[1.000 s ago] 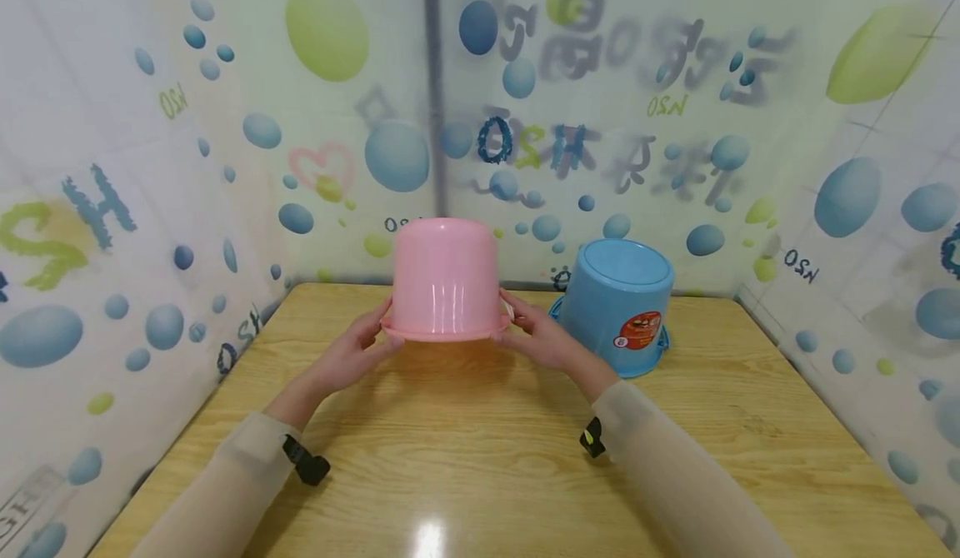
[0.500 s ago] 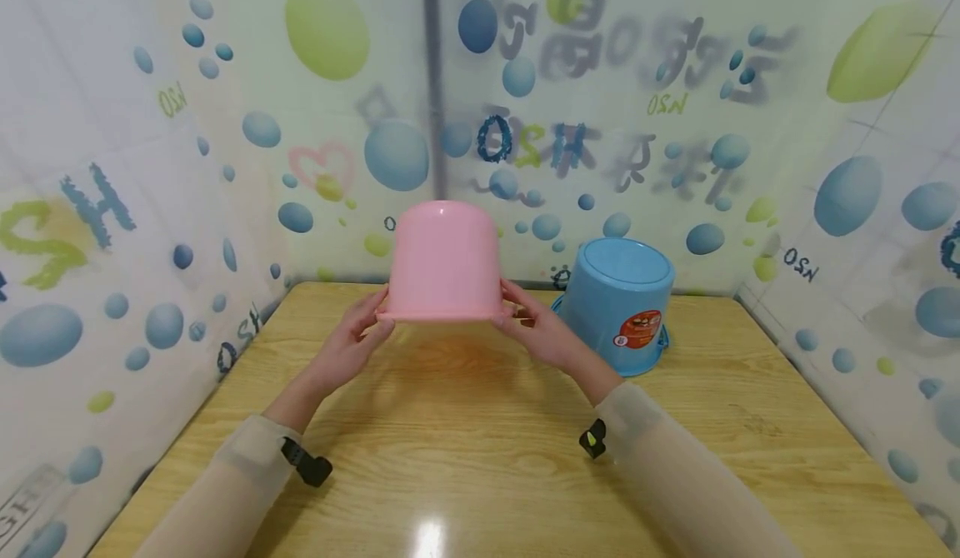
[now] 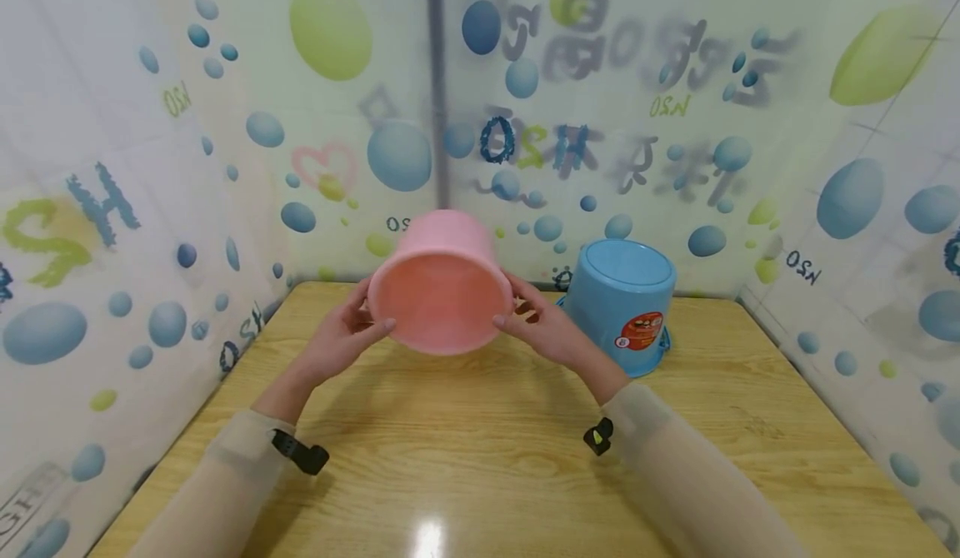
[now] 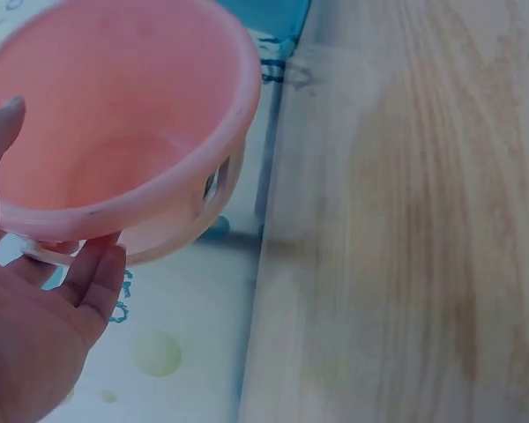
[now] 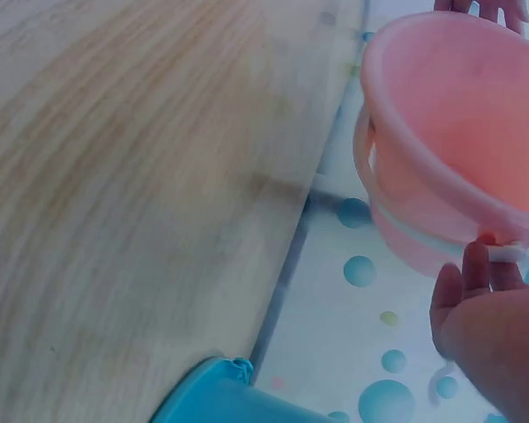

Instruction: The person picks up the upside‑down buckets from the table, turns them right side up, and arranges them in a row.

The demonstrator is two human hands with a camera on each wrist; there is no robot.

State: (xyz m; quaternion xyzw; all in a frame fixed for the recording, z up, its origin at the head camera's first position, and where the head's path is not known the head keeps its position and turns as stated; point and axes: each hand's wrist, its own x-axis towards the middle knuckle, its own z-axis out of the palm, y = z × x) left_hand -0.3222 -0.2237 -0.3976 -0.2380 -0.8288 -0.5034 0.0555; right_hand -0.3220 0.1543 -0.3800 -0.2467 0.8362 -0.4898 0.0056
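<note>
Both hands hold a pink bucket (image 3: 442,304) by its rim, up above the far part of the table. Its mouth is tipped toward the head camera, so the inside shows. My left hand (image 3: 341,337) grips the rim's left side, thumb at the front edge and fingers behind. On the opposite side, my right hand (image 3: 543,329) grips the rim in the same way. A pale handle (image 5: 414,231) hangs round the outside of the bucket, seen in the right wrist view. The left wrist view shows the left fingers (image 4: 97,273) under the rim.
A blue bucket (image 3: 618,300) with a red oval label stands upside down on the wooden table (image 3: 480,458), right of the right hand. Behind the table's far edge hangs a patterned curtain (image 3: 637,166), with similar sheets on both sides.
The pink bucket was held mouth down and rose slightly; it has since tipped so its mouth faces the head camera. Both hands turned with it. The blue bucket stayed put.
</note>
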